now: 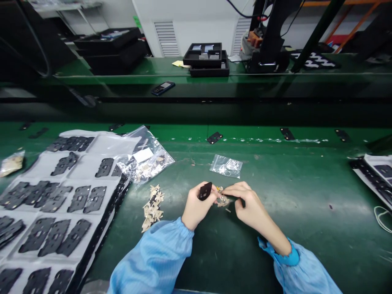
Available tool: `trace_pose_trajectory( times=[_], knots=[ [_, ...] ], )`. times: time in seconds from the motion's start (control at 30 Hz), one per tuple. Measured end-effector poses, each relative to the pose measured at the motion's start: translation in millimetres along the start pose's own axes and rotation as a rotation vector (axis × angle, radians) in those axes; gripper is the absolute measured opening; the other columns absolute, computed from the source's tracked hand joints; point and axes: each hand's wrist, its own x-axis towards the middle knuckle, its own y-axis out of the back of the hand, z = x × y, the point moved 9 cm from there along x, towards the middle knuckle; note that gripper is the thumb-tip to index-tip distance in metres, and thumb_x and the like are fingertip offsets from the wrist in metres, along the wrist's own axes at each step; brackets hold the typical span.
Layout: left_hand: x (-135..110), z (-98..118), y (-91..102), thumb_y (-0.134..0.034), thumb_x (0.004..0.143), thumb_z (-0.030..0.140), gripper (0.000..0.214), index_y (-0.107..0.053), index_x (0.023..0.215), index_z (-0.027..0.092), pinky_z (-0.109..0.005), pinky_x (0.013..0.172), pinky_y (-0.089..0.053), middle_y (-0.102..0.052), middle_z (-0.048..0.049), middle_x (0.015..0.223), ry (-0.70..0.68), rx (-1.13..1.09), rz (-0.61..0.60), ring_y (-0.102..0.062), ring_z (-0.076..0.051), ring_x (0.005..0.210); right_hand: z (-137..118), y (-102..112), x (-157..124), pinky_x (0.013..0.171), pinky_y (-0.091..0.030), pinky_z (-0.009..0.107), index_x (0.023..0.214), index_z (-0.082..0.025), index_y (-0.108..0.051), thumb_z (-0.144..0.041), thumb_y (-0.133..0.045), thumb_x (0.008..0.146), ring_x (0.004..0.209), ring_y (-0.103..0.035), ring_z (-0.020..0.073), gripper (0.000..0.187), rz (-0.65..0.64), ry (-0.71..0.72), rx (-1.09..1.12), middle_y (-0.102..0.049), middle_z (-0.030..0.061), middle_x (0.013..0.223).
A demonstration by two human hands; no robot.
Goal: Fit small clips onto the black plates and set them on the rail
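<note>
A small flat black plastic plate is pinched by the left hand; a tiny tan metal clip is pinched in the right hand fingers above the green bench.

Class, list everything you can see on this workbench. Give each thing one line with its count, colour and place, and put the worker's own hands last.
Black part: one, black, held in the left hand.
Loose pieces: a few, tan, at the right fingertips.
Pile: one, tan, left of the hands.
Small bag: one, clear, beyond the hands.
Large bag: one, clear, holds tan pieces, on the sheet's corner.
Sheet: one, white, at left, bears many black parts.
Phone: one, dark, far bench.
Trays: stacked, black, far bench.
Bench: green, underneath.
Left hand: blue sleeve.
Right hand: blue sleeve.
</note>
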Motion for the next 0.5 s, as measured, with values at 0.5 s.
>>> trace_pose_trajectory(
  times=[0.5],
  knots=[
    [0.9, -2.3, -2.1, -0.056, 0.075, 0.016, 0.005, -0.06, 0.071, 0.015, -0.018, 0.052, -0.043, -0.06, 0.0018, 0.065, -0.014, -0.003, -0.021, -0.051, -0.007, 0.053, 23.7, -5.1, -1.2, 0.06, -0.05, 0.027, 0.084, -0.02, -0.07, -0.009, -0.057, 0.07, 0.067, -0.056, 0.0137, 0.022, 0.031, -0.157, 0.139, -0.058, 0.0043, 0.084]
  ],
)
